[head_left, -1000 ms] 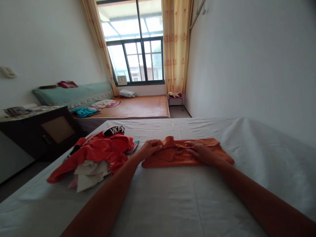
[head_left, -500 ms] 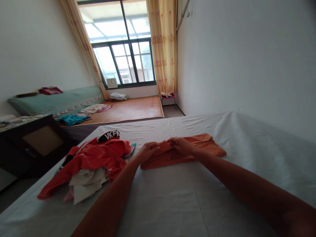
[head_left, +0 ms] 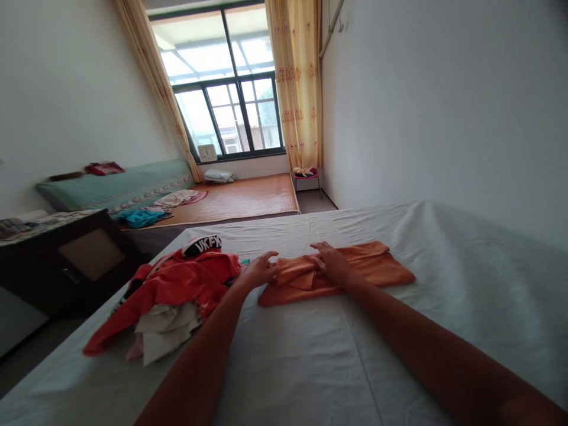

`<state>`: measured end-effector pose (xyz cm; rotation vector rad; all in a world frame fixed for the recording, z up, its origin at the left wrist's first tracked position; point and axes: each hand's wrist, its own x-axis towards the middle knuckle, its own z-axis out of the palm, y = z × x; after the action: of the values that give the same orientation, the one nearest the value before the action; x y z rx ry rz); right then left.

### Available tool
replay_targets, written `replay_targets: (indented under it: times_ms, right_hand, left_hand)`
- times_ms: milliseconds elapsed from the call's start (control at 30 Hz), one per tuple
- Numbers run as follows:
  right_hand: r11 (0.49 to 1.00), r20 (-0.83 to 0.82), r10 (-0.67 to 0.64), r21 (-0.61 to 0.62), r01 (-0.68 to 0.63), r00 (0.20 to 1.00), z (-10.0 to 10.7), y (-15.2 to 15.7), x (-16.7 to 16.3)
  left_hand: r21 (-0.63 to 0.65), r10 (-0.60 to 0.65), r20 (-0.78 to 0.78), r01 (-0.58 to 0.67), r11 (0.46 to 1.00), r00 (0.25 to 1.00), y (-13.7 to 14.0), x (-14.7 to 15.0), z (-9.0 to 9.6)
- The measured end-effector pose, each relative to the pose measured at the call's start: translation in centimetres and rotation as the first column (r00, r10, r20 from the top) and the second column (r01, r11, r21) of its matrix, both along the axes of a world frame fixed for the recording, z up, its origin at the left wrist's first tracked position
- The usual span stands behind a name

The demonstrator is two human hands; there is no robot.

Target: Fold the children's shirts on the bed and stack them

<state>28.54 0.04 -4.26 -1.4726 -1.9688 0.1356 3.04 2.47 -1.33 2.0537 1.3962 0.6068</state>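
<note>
Through the head camera I see my left hand (head_left: 261,272) with fingers parted and clasping nothing, right at the left end of the folded orange garment (head_left: 296,273); whether its fingertips touch the cloth I cannot tell; my right hand (head_left: 333,264) rests loosely on the garment's middle, fingers spread, not clenched; the garment runs between my hands and on past the right one, flat on the white sheet (head_left: 306,355); just left of my left hand lies a red garment (head_left: 190,275), crumpled over beige cloth (head_left: 166,331).
</note>
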Motion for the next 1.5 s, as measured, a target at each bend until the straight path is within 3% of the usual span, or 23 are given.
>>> replay_targets:
  times_ms: [67, 133, 233, 367, 467, 600, 767, 933, 1033, 1133, 1200, 1300, 1400, 1500]
  right_hand:
    - [0.996, 0.065, 0.032, 0.080, -0.037, 0.997, 0.3, -0.5, 0.1]
    - [0.986, 0.135, 0.130, 0.084, -0.142, 0.982, 0.4, -1.0, -0.4]
    - [0.951, 0.252, 0.308, -0.045, -0.307, 0.917, -0.1, -1.9, -1.7]
    - [0.932, 0.249, 0.361, -0.127, -0.339, 0.899, -0.7, -2.3, -2.8]
    - [0.961, 0.185, 0.272, -0.102, -0.257, 0.944, -0.8, -1.4, -2.1]
    - [0.982, 0.183, 0.043, -0.190, -0.007, 0.982, -1.7, 0.6, 1.6]
    - [0.910, 0.291, -0.271, -0.234, 0.343, 0.918, -3.1, 2.0, 8.3]
    - [0.845, 0.298, -0.445, -0.174, 0.507, 0.844, -2.8, 1.9, 12.6]
    - [0.791, 0.292, -0.538, -0.147, 0.593, 0.791, -1.9, 0.8, 14.6]
    - [0.691, 0.312, -0.628, -0.198, 0.695, 0.713, -1.0, -0.8, 16.6]
    - [0.636, 0.340, -0.642, -0.266, 0.725, 0.688, -0.4, -1.6, 17.5]
    - [0.607, 0.364, -0.613, -0.352, 0.712, 0.702, 0.2, -2.3, 17.6]
    - [0.625, 0.316, -0.581, -0.416, 0.660, 0.750, 0.9, -2.5, 17.0]
    - [0.686, 0.232, -0.535, -0.442, 0.578, 0.812, 2.2, -2.2, 15.9]
  left_hand:
    - [0.227, 0.070, -0.138, -0.037, 0.973, 0.988, 0.3, 0.1, 0.4]
    - [0.343, 0.098, -0.212, -0.020, 0.939, 0.972, 0.2, 0.6, 0.3]
    - [0.314, 0.059, -0.365, 0.063, 0.947, 0.929, -0.3, 1.6, -0.6]
    - [0.298, 0.140, -0.473, 0.008, 0.955, 0.870, -0.9, 2.1, -1.5]
    - [0.260, 0.115, -0.380, -0.014, 0.965, 0.918, -0.7, 1.9, -1.1]
    - [0.163, 0.035, -0.224, 0.002, 0.987, 0.974, -0.1, 1.6, -0.3]
    - [0.144, 0.035, -0.130, -0.016, 0.989, 0.991, 0.6, 1.1, -0.6]
    - [0.116, 0.078, -0.044, -0.072, 0.991, 0.996, 1.4, -0.2, -2.0]
    - [0.267, 0.172, -0.079, -0.145, 0.953, 0.982, 1.5, -0.8, -2.2]
    - [0.511, 0.196, -0.104, -0.117, 0.852, 0.975, 0.8, -0.2, -1.5]
    - [0.566, 0.082, -0.113, -0.003, 0.825, 0.990, 0.1, 1.0, -1.1]
    - [0.504, -0.167, -0.165, 0.228, 0.833, 0.972, -1.2, 2.9, -1.0]
    - [0.400, -0.320, -0.179, 0.366, 0.840, 0.930, -1.9, 3.8, -1.7]
    - [0.332, -0.335, -0.084, 0.343, 0.878, 0.938, -1.5, 3.1, -2.2]
